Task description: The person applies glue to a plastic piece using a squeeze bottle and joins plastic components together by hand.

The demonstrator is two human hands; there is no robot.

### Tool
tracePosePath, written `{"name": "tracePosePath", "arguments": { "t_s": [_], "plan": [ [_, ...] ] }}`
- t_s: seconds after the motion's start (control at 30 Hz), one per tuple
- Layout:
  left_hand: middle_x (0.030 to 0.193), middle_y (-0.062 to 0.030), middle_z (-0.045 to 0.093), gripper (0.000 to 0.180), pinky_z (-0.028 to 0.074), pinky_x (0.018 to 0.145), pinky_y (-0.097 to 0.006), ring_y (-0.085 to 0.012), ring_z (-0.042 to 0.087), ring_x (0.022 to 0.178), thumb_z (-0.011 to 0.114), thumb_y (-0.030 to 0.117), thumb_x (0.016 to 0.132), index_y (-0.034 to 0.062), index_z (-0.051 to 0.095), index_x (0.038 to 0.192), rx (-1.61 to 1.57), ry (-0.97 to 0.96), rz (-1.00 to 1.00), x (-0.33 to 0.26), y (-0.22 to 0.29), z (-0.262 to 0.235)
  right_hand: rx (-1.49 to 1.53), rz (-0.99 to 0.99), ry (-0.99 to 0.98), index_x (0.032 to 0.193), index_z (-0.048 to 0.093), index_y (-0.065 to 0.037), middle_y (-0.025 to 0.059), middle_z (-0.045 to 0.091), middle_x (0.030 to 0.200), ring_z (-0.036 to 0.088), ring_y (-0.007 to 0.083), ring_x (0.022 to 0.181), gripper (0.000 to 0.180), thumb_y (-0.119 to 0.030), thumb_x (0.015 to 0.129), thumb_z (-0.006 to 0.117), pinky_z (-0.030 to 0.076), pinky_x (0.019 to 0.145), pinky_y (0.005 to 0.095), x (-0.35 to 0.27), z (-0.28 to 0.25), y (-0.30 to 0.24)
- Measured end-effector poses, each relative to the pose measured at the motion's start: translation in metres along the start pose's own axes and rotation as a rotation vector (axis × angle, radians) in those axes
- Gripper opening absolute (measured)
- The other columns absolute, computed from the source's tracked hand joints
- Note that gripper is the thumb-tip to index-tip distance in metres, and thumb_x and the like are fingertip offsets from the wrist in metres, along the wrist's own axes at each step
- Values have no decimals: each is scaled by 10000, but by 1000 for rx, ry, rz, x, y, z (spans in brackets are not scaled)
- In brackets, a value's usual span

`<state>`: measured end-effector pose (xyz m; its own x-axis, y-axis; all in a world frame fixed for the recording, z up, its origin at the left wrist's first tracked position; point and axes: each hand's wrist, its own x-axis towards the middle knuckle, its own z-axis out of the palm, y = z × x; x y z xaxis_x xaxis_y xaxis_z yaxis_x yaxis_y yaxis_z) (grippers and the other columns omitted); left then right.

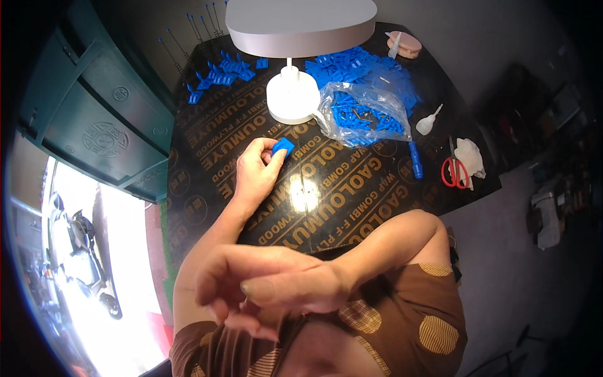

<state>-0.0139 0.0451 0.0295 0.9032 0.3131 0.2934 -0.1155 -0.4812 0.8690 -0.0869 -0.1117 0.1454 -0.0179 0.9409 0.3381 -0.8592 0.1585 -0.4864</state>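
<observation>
Left hand [256,166]: over the near-middle of the table, thumb and forefinger pinching a blue piece [284,146]. Right hand [276,283]: raised before the body, fingers loosely bent; no item shows in it, though whether the fold hides something small cannot be told.

Blue piece: at the left fingertips, ahead of the right hand and well apart from it; left hand the nearer. Long axis: not determinable, fingers covering part.

Table [352,220]: dark, glossy, printed board, beneath the left hand.

Ahead of the left hand: white lamp [293,97]. Ahead and left: blue clips [223,74], thin rods [178,43] beyond. Ahead and right: blue heap [336,66]; clear bag [333,129] of blue parts. Right of the left hand: blue tool [416,160], white bottle [429,122], red-handled scissors [463,174], white cloth [471,160].

Room: green door [94,113] left of both hands; bright opening nearer the body, vehicle [78,251] outside; dim floor [502,283] to the right.
</observation>
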Motion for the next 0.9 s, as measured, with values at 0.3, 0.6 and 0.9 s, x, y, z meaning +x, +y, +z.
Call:
{"name": "tracePosePath", "arguments": {
  "t_s": [0.3, 0.6, 0.9],
  "plan": [
    [860, -77, 592, 275, 475, 661, -270, -130, 546, 711, 707, 4, 737, -12, 639, 1002, -49, -5, 104, 2, 3, 0, -756, -83, 738, 1087, 548, 17, 76, 582, 850, 562, 111, 589, 243, -186, 964, 494, 482, 560, 230, -32, -76, -42],
    [938, -114, 602, 371, 494, 730, -316, -215, 591, 780, 718, -7, 716, -4, 585, 1062, 41, 10, 398, -3, 14, 2, -1413, -223, 1099, 1034, 586, 38, 97, 649, 818, 612, 151, 760, 253, -187, 921, 568, 493, 696, 297, -59, -157, -76],
    [999, -101, 597, 465, 487, 765, -297, -191, 578, 834, 743, -50, 693, 5, 571, 1122, 48, 11, 461, -8, 23, 4, -1094, -233, 959, 997, 595, -15, -32, 547, 717, 475, 19, 621, 110, -103, 947, 554, 380, 549, 173, -65, -148, -69]
  ]
}}
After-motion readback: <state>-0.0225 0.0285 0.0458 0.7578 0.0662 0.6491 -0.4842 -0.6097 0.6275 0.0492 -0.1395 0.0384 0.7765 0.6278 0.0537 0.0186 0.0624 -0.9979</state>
